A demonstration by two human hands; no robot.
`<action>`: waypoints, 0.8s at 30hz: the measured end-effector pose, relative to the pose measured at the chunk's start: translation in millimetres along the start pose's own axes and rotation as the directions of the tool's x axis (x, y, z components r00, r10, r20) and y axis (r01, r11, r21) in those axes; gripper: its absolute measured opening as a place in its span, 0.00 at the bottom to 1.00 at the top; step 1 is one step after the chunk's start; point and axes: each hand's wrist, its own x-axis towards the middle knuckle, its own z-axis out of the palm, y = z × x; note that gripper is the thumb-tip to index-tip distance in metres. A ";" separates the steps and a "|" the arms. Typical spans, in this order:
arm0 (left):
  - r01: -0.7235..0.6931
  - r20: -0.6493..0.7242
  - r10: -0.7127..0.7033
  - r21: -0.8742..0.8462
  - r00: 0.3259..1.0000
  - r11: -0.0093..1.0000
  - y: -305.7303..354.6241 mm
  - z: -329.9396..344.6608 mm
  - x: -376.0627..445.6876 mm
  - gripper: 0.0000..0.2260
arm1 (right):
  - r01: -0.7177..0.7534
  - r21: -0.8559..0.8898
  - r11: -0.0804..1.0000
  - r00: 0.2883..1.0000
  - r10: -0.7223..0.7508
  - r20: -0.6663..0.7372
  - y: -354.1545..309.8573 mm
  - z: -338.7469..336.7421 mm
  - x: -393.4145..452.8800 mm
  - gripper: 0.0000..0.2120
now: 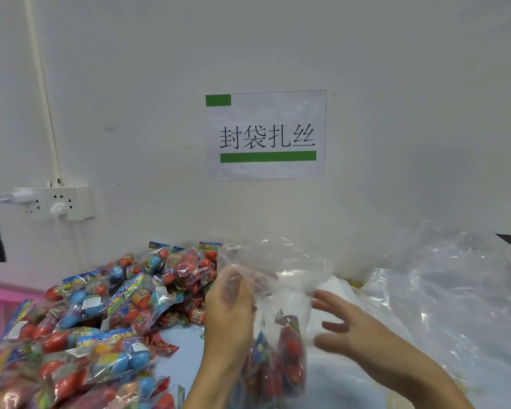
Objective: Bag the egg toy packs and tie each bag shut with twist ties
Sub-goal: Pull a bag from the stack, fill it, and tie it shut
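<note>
Left hand [230, 314] grips the gathered neck of a clear plastic bag [278, 290], thin crinkly film, glossy glare spots; fingers curled round the bunched film. Right hand [348, 329] just beside the bag, fingers spread, motion-blurred, holding nothing; whether the fingertips touch the film I cannot tell. Inside the bag's lower part: egg toy packs [286, 355], red eggs in printed wrappers, seen through the film, blurry.

Left of the hands, a loose pile of egg packs [109, 314] on the pale blue tabletop [177, 340]: smooth red, blue and orange egg shapes in clear pouches with colourful header cards and small white labels, print too small to read. The pile hides the tabletop's left part. To the right, a heap of clear empty bags [455, 290], wrinkled, shiny. Pink edge [3, 293] far left.

White wall behind: paper sign [266, 134] with green bars, reading "封袋扎丝". White socket strip [56, 202] with plugs, cable conduit [42, 90] above it.
</note>
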 end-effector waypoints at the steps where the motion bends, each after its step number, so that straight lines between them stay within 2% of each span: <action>1: 0.064 -0.006 -0.064 -0.037 0.998 0.997 0.4 -0.2 -0.1 0.08 | 0.001 -0.020 1.000 0.998 0.000 0.067 -2.3 3.8 -1.1 0.43; 3: 0.173 0.017 -0.172 -0.117 0.985 0.978 1.9 1.9 -1.2 0.08 | 0.040 -0.027 0.999 0.993 -0.037 0.111 -4.7 9.0 -0.3 0.52; 5: 0.233 0.078 -0.224 -0.152 0.972 0.961 4.8 6.4 -4.7 0.07 | 0.104 0.010 0.995 0.986 -0.104 0.131 -8.1 13.6 0.1 0.52; 6: 0.242 0.123 -0.224 -0.159 0.967 0.957 6.4 8.8 -7.0 0.06 | 0.156 0.015 0.988 0.976 -0.157 0.151 -8.9 16.6 1.7 0.47; 8: 0.225 0.237 -0.188 -0.140 0.953 0.964 7.9 11.7 -10.6 0.06 | 0.283 0.042 0.958 0.945 -0.286 0.157 -11.2 23.6 5.2 0.30; 9: 0.198 0.288 -0.162 -0.101 0.944 0.975 8.2 12.1 -11.6 0.07 | 0.343 0.054 0.938 0.927 -0.347 0.143 -13.4 28.1 5.2 0.24; 10: 0.173 0.327 -0.147 -0.054 0.934 0.983 9.2 12.5 -12.6 0.08 | 0.376 0.067 0.924 0.918 -0.381 0.112 -14.5 32.1 5.4 0.23; 12: 0.154 0.372 -0.151 0.022 0.916 0.988 6.9 12.2 -13.2 0.13 | 0.377 0.106 0.920 0.923 -0.382 0.037 -15.8 35.8 6.1 0.24; 16: 0.130 0.393 -0.173 0.135 0.903 0.982 4.7 13.1 -14.6 0.10 | 0.406 0.091 0.909 0.912 -0.409 0.012 -14.8 36.6 8.0 0.24; 21: 0.187 0.408 -0.206 0.087 0.889 0.979 -0.9 13.0 -12.5 0.12 | 0.385 0.093 0.918 0.922 -0.386 -0.004 -10.9 41.7 11.7 0.20; 24: 0.135 0.415 -0.160 0.090 0.896 0.987 -2.0 13.8 -12.4 0.04 | 0.357 0.069 0.932 0.932 -0.350 -0.095 -10.6 46.5 13.1 0.14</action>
